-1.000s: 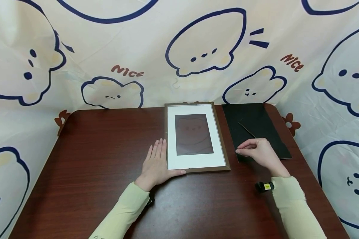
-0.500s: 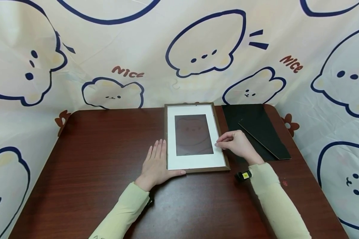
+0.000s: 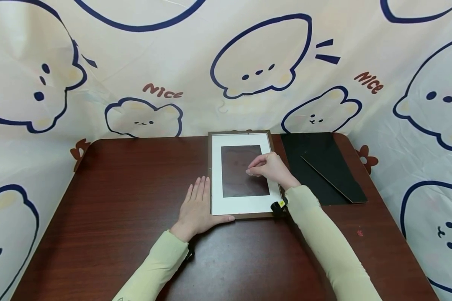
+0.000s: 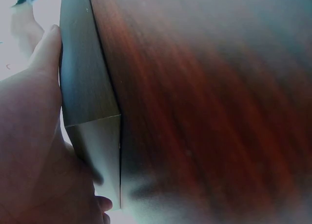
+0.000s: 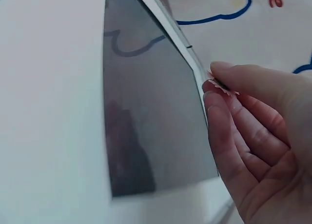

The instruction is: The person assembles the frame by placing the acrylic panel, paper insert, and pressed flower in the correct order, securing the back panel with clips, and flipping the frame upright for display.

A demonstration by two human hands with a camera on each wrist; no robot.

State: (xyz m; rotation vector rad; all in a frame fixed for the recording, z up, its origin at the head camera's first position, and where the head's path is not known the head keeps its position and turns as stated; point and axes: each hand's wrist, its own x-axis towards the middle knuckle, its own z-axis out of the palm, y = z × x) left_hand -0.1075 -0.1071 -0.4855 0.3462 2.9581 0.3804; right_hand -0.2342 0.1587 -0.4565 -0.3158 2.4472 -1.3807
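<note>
A picture frame (image 3: 227, 206) with a white mat and a dark, glossy window lies on the table. My left hand (image 3: 196, 205) rests flat at its lower-left corner, fingers straight along the left side, thumb along the bottom edge. In the left wrist view, that hand lies against the frame's corner (image 4: 92, 119). Over the right part of the window is my right hand (image 3: 271, 168). Its thumb and fingers pinch a small flat piece with a scalloped, petal-like edge (image 5: 225, 89), best seen in the right wrist view; the fingers partly hide it.
Right of the frame lies a black board (image 3: 312, 144) with a thin raised flap edge running diagonally. A small red flower-like spot (image 3: 359, 233) shows on the brown table (image 3: 135, 184) near its right side. A printed curtain (image 3: 196, 113) stands behind the table.
My right hand has moved left from the black board, past the frame's right edge, to above the window. The red spot, hidden by the sleeve before, now shows. My left hand has stayed put.
</note>
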